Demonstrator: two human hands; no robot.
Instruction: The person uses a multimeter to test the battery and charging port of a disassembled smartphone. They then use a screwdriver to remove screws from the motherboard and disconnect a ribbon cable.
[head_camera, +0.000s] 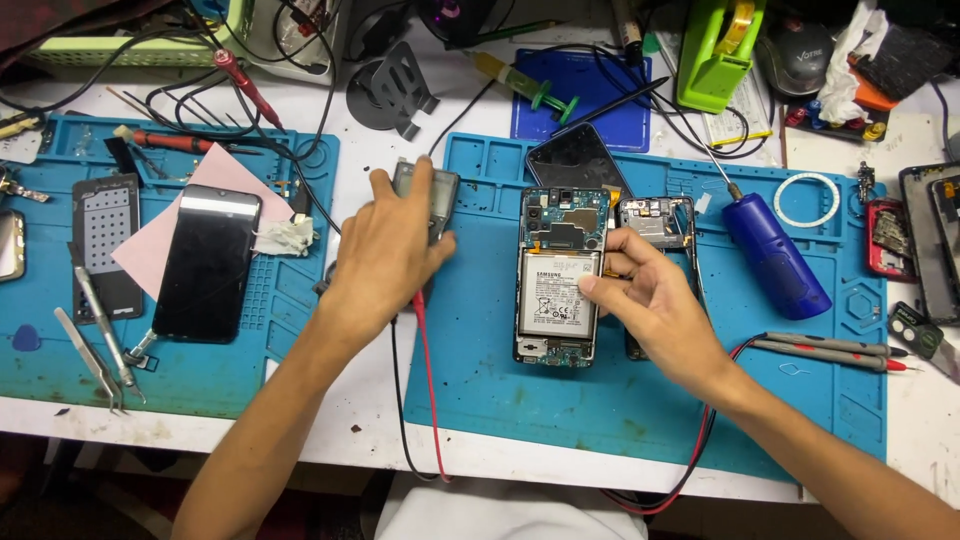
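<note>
The left hand (385, 250) is closing over the grey meter (428, 195) while the right hand (650, 300), fingers loosely curled, is steadying the opened phone (560, 275) mid-mat; pressing lightly is probably keeping the board still

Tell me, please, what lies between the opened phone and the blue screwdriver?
In the head view, a phone frame lies between the opened phone and blue screwdriver, partly under the right hand.

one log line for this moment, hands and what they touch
left hand: on grey meter | right hand: thumb on battery of opened phone | probes: lying on blue mat
</note>
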